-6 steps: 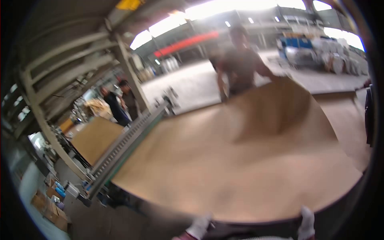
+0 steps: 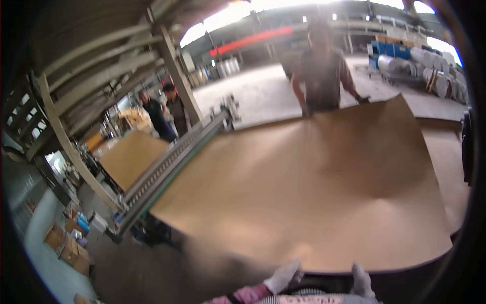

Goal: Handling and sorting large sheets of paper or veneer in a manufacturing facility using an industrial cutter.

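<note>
A large, thin brown sheet [image 2: 283,192], like paperboard, spreads out in front of me. My left hand [image 2: 283,277], in a pale glove, grips its near edge. A little to the right, my right hand [image 2: 361,281], also gloved, grips the same edge; the fingers beneath the sheet are hidden. Across from me a co-worker [image 2: 321,76] stands at the far edge, one dark-gloved hand [image 2: 363,100] at the raised far-right part of the sheet. The sheet's left side meets a long metal roller bar [image 2: 174,169] with a green strip.
Another brown sheet [image 2: 134,159] lies beyond the bar, near two people [image 2: 167,111]. A beige metal frame [image 2: 78,157] rises at the left. Cardboard boxes [image 2: 76,256] sit on the floor at lower left. Wrapped rolls [image 2: 405,66] are stacked at the far right.
The bulge in the sheet's far-right part has flattened, and its corner has shifted right. My hands appear closer together on the near edge. The whole view has shifted slightly.
</note>
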Demonstrator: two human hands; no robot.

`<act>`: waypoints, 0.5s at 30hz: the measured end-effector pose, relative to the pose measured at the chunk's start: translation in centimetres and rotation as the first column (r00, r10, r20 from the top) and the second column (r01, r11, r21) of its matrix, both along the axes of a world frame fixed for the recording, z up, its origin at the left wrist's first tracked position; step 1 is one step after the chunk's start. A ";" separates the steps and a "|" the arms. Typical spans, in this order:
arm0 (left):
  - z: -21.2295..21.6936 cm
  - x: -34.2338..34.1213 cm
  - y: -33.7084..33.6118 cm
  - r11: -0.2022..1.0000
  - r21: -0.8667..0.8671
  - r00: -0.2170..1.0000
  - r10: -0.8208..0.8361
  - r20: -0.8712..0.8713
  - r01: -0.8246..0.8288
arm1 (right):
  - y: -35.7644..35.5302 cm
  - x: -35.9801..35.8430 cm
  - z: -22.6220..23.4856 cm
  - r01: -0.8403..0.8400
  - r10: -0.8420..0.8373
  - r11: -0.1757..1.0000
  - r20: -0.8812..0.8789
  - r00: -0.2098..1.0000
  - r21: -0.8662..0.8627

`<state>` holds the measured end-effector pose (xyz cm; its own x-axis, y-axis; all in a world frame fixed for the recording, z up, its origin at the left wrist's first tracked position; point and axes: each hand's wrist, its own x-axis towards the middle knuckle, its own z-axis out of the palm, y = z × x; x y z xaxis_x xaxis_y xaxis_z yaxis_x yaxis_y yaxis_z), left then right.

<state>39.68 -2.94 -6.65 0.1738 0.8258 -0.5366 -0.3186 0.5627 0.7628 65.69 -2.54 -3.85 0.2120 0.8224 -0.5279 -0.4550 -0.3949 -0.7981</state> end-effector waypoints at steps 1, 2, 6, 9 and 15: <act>-1.3 0.2 0.4 0.995 -0.094 0.998 -0.031 0.047 0.036 | 0.4 0.3 -3.6 -0.056 0.009 0.973 0.207 0.978 0.223; -0.5 0.5 1.0 0.980 -0.185 0.994 -0.058 0.097 0.076 | 1.5 0.4 -2.2 -0.147 0.115 0.954 0.133 0.984 0.261; 4.8 -2.6 3.3 0.963 -0.244 0.862 0.216 0.458 -0.112 | 3.3 2.9 3.2 -0.037 0.038 0.999 0.037 0.999 -0.031; -0.7 -10.5 4.1 0.761 -0.195 0.762 0.642 0.087 -0.619 | 3.5 6.0 3.4 0.006 -0.004 0.999 0.052 0.999 -0.038; -0.2 -8.1 3.0 0.874 -0.205 0.888 0.393 -0.238 -0.441 | 0.2 9.6 -3.0 -0.005 -0.230 0.930 0.593 0.772 0.367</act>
